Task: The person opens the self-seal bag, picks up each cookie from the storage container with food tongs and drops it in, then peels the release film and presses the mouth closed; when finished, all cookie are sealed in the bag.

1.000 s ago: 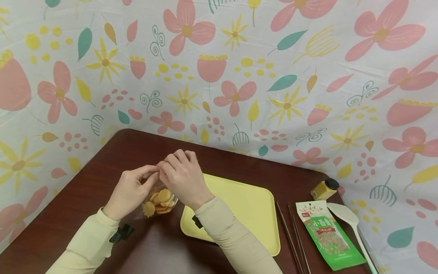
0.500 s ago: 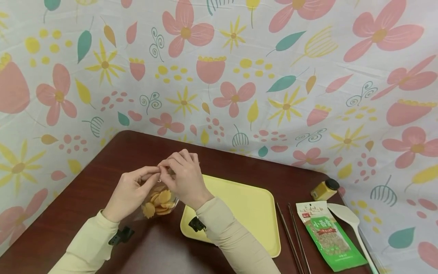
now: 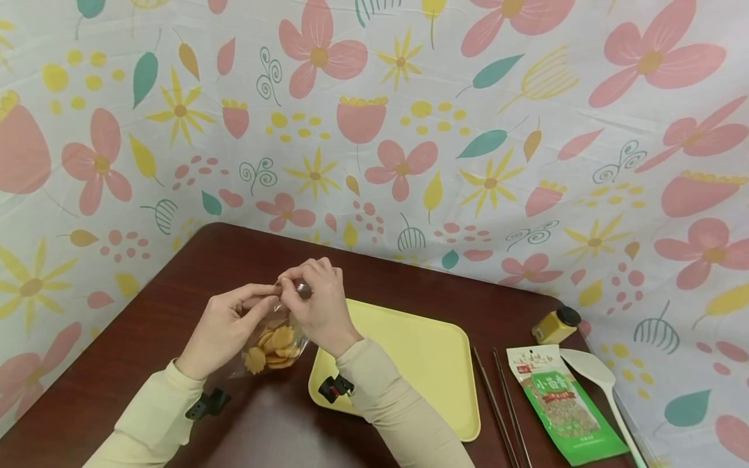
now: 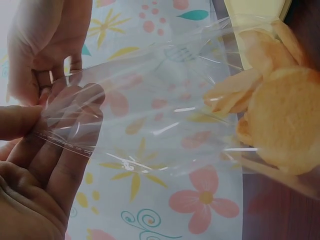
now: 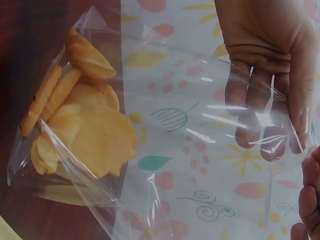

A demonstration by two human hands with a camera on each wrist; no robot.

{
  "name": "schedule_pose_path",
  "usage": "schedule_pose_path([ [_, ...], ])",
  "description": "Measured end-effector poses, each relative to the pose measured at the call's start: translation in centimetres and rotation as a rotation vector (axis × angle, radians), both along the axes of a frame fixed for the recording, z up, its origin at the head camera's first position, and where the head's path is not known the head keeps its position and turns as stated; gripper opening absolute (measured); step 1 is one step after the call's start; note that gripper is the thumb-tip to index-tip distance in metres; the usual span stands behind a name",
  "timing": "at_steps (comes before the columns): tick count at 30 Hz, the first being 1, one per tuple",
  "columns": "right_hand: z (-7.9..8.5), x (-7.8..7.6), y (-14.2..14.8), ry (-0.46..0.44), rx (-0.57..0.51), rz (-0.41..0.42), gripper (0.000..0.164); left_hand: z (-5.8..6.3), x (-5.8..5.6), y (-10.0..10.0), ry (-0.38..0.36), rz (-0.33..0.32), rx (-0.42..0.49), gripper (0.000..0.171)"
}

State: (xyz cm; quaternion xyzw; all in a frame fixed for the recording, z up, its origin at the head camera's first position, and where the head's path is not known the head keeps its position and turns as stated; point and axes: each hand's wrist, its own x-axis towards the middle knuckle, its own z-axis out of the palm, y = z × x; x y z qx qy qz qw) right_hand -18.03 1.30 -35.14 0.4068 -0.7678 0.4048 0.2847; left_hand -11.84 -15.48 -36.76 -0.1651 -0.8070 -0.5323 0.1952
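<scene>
Both hands are up at the top of a clear plastic bag (image 3: 276, 318) that holds several yellow-brown crackers (image 3: 275, 348). My left hand (image 3: 218, 328) pinches the bag's upper edge between thumb and fingers. Right beside it, the fingertips of my right hand (image 3: 322, 312) pinch the same edge. In the left wrist view the clear film (image 4: 165, 115) stretches from the fingers to the crackers (image 4: 285, 120), and a perforated-looking line runs along its edge. Round and scalloped crackers (image 5: 100, 135) lie gathered at the bag's bottom in the right wrist view.
A yellow tray (image 3: 415, 364) lies right of the bag. Farther right are metal chopsticks (image 3: 497, 403), a green seasoning packet (image 3: 564, 403), a white spatula (image 3: 591, 370) and a black-capped yellow jar (image 3: 556, 325). A floral curtain (image 3: 374, 130) backs the brown table (image 3: 263, 429).
My right hand has shifted slightly and turned, and a shiny bit of film now shows by its fingers. The bag has moved a little right. My left hand keeps its pinch.
</scene>
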Motion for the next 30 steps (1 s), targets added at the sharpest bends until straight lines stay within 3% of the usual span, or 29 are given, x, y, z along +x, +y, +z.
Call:
schedule_pose_path([
  [8, 0.0, -0.3, 0.3, -0.121, -0.09, 0.024, 0.009, 0.2, 0.2, 0.1, -0.043, -0.03, 0.043, 0.018],
  [13, 0.1, -0.7, 0.9, -0.262, -0.199, 0.045, 0.009, 0.1, 0.2, -0.1, -0.041, 0.003, 0.056, 0.017],
  [20, 0.1, -0.7, 1.4, -0.458, -0.29, 0.039, 0.015, -0.2, -0.1, -0.3, -0.059, -0.061, 0.166, 0.02],
  [27, 2.2, 0.6, 2.2, -0.591, -0.376, 0.0, 0.018, -0.9, -0.5, -1.2, -0.094, -0.065, 0.245, 0.022],
  [30, 0.7, -0.7, 2.6, -0.629, -0.407, -0.017, 0.019, -1.2, -0.6, -1.5, -0.104, -0.07, 0.269, 0.023],
])
